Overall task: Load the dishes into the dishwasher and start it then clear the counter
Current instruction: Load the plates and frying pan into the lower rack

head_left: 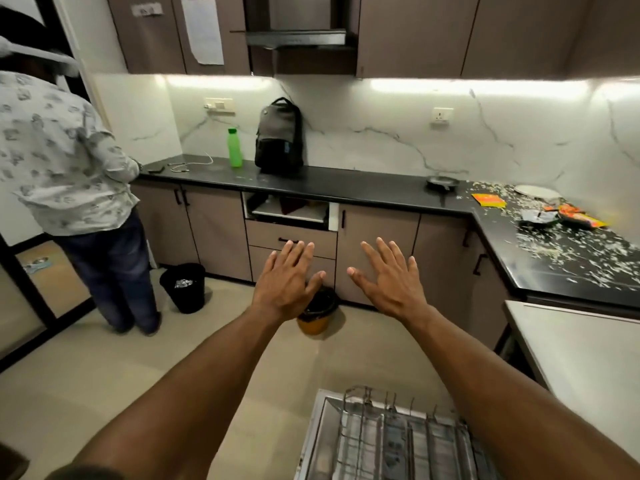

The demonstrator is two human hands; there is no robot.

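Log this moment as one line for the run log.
left hand open, empty | right hand open, empty | dishwasher rack empty | white plate on littered counter

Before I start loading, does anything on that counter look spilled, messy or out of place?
Yes. The right stretch of the black counter is strewn with white scraps, thickest around the torn orange wrappers and the white plate. A cabinet drawer below the counter also lacks its front panel. Both hands hover open, holding nothing.
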